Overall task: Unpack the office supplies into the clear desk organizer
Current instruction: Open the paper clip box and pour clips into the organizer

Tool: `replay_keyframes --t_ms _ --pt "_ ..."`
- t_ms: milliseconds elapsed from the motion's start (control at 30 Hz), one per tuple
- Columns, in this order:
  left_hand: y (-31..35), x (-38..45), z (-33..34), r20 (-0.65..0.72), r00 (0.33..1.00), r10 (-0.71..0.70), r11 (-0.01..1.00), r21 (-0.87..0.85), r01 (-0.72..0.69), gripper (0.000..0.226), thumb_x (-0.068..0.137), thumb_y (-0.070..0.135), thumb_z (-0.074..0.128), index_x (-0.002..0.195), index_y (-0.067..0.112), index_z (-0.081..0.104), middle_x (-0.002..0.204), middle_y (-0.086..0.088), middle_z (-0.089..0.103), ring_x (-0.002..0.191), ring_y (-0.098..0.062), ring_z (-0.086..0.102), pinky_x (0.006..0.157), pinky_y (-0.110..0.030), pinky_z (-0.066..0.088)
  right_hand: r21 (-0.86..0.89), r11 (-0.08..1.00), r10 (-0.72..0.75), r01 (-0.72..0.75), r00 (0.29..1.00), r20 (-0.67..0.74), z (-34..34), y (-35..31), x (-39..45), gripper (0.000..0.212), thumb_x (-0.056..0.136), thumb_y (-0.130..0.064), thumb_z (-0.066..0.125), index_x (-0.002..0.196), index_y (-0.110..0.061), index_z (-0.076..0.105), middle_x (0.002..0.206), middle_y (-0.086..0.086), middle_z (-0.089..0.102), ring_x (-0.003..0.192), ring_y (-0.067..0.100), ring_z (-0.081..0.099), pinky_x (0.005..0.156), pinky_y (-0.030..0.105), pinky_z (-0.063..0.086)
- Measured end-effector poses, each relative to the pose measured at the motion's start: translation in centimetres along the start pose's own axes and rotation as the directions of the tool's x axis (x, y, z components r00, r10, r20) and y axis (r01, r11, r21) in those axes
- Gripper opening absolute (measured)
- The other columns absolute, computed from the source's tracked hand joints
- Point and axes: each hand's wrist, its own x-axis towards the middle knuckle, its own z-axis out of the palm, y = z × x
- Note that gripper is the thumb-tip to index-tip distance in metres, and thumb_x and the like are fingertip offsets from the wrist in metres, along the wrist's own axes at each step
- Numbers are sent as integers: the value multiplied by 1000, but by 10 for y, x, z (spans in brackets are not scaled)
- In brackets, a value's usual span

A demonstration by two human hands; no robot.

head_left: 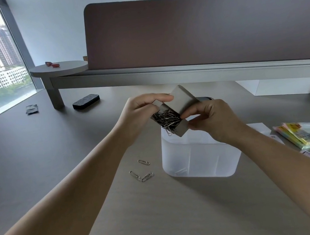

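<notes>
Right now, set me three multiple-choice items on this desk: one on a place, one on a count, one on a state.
1. Where is the paper clip box held?
A. Above the clear desk organizer
B. On the round shelf
C. Beside the black eraser

2. How many loose paper clips lie on the desk?
A. One
B. Three
C. Six

3. What state is the box in?
A. Sealed shut
B. Crushed flat
C. Open, clips showing

Answers:
1. A: the left hand and right hand hold it over the organizer's top edge.
2. B: three clips lie left of the organizer.
3. C: its flap is up and a tangle of clips shows inside.
</notes>
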Motion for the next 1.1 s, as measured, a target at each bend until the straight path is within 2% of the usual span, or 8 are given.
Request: replay_keyframes --t_ms 100,300,533,667,733,800,933,1100 --pt "2 0 0 6 1000 23 1000 4 -23 38 70 -1 44 83 27 66 94 11 64 84 11 59 78 -8 45 -13 1000 11 -11 1000 5 0 0 -2 57 73 10 62 55 -43 66 61 -28 66 62 -1 64 84 37 51" --pt "3 0 2 -26 999 42 999 9 -42 52 79 -17 34 94 24 62 92 12 62 79 15 59 72 -4 45 -74 997 -5 2 999 -42 1 -2 -3 58 72 9 63 53 -45 65 57 -31 64 65 8 65 82 39 51" --pt "5 -1 2 -42 998 50 999 4 -50 53 78 -17 34 92 25 63 91 13 62 80 15 58 73 -4 45 -99 995 -22 15 998 -67 1 -7 -5 57 72 12 61 60 -43 61 57 -37 61 58 -5 60 80 34 51" --pt "2 -2 2 -47 998 40 999 -28 -41 44 73 -10 41 86 23 67 89 15 64 81 13 59 74 -5 45 -159 987 -39 31 998 -52 2 -8 -6 54 74 9 62 61 -44 61 55 -41 57 58 -10 58 72 17 49" --pt "2 -2 2 -53 998 34 998 -44 -37 41 67 -3 42 90 20 67 88 15 65 81 13 60 73 -5 45 -184 983 -39 29 998 -52 0 -9 -7 56 74 8 62 60 -47 59 55 -40 57 61 -6 59 70 20 48" --pt "2 -2 3 -47 998 39 998 -45 -41 45 73 -12 40 97 18 64 89 12 63 79 14 60 68 -4 44 -186 982 -45 38 998 -36 -1 -10 -7 57 74 8 62 61 -47 59 56 -39 59 63 -3 60 71 22 49" --pt "2 -3 2 -44 998 49 998 -43 -51 49 75 -16 37 94 19 65 91 12 63 79 14 60 67 -4 43 -183 982 -55 50 998 -21 -2 -11 -9 56 75 11 59 62 -43 58 54 -39 58 58 -10 58 62 6 43" --pt "-4 -3 0 -62 998 2 997 -74 -6 38 62 0 42 74 16 75 88 13 67 83 9 61 71 -6 45 -216 975 -48 43 999 -21 1 -12 -10 56 75 8 60 64 -47 59 76 -2 71 80 23 69 82 42 53"
